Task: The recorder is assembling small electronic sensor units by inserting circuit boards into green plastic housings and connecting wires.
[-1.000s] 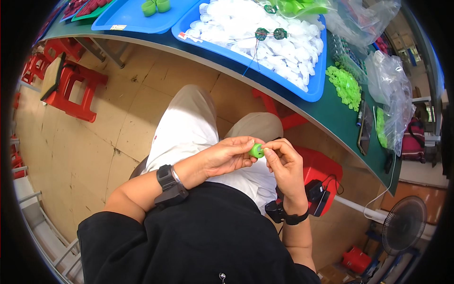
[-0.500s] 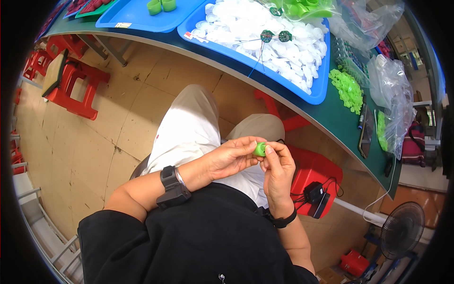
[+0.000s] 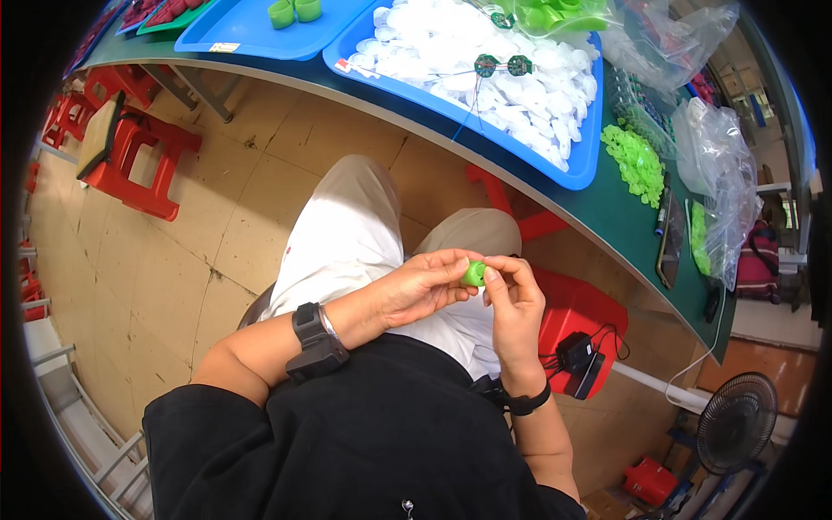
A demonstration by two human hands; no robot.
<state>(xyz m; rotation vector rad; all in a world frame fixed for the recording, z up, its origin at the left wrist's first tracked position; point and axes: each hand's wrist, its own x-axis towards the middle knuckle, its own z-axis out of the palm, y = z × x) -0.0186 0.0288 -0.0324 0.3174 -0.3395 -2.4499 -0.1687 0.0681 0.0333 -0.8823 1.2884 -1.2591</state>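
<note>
Above my lap, my left hand (image 3: 426,290) pinches a small green plastic cup (image 3: 473,274) between thumb and fingers. From the other side, my right hand (image 3: 515,299) closes its thumb and forefinger at the cup's right edge. Whether a smaller piece sits in those right fingertips is hidden. The cup's opening faces partly up, and a dark spot shows on it. Two similar green cups (image 3: 295,12) stand in a blue tray (image 3: 247,35) on the bench.
A second blue tray (image 3: 579,176) holds many white translucent pieces and several wired green circuit boards (image 3: 503,66). Right of it on the green bench (image 3: 637,243) lie small green pieces (image 3: 635,165) and plastic bags (image 3: 715,156). A red stool (image 3: 563,303) with a black adapter stands beside my right arm.
My right hand has shifted slightly to the right and its wrist has turned a little. The cup has moved slightly left and shows more of its side. My left hand stays in place.
</note>
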